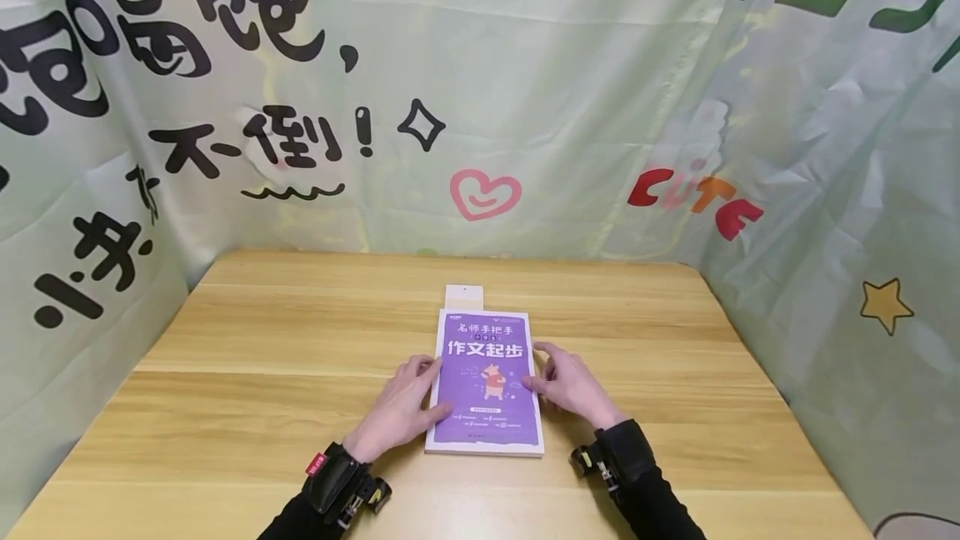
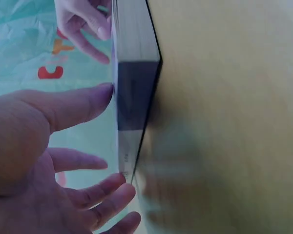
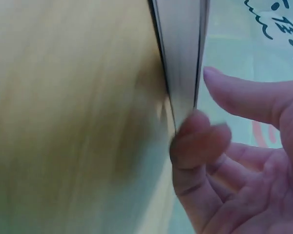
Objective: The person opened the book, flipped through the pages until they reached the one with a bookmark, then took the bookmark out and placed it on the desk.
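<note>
A thick book (image 1: 487, 382) with a purple, white-bordered cover lies flat on the table, its cover facing up. Along its left side is my left hand (image 1: 401, 407), thumb at the cover's edge and loosely straight fingers by the spine (image 2: 136, 95). My right hand (image 1: 573, 386) holds the opposite side: the thumb lies over the cover's edge, while curled fingers (image 3: 198, 146) meet the page edges (image 3: 178, 53). A small white rectangular piece (image 1: 464, 297) sticks out beyond the book's far edge; its near part is hidden by the book.
The wooden table (image 1: 285, 332) extends to both sides of the book. A pale green printed cloth (image 1: 555, 90) hangs behind the table and along both sides. Dark cuffs with small wrist cameras (image 1: 592, 461) sit on both forearms.
</note>
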The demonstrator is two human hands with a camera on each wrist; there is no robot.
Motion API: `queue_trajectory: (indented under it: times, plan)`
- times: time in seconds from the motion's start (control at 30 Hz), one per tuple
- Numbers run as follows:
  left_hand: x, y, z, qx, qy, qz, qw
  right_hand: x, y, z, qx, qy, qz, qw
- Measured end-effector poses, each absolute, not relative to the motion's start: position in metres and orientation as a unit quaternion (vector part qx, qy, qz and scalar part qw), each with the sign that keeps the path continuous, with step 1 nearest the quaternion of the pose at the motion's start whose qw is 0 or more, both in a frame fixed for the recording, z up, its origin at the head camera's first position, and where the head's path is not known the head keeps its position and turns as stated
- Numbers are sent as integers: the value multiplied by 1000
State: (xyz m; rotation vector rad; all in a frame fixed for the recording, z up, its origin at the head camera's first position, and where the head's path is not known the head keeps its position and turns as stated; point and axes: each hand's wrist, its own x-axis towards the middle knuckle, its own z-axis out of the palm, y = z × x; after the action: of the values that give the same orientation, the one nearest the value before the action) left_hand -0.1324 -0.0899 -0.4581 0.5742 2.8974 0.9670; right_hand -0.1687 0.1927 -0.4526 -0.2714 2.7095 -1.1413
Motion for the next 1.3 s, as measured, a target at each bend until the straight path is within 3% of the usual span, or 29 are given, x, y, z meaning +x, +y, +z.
queue_trajectory:
  times: [0.33, 0.73, 1.3]
  plan:
    - [-113, -92, -449, 266, 926, 266, 29, -145, 195, -449, -254, 920, -296, -33]
    - [-104, -89, -449, 313, 930, 190, 21, -122, 198, -448, -358, 901, -243, 28]
    - [-105, -87, -453, 331, 931, 152, -15, -120, 193, -451, -400, 893, -206, 24]
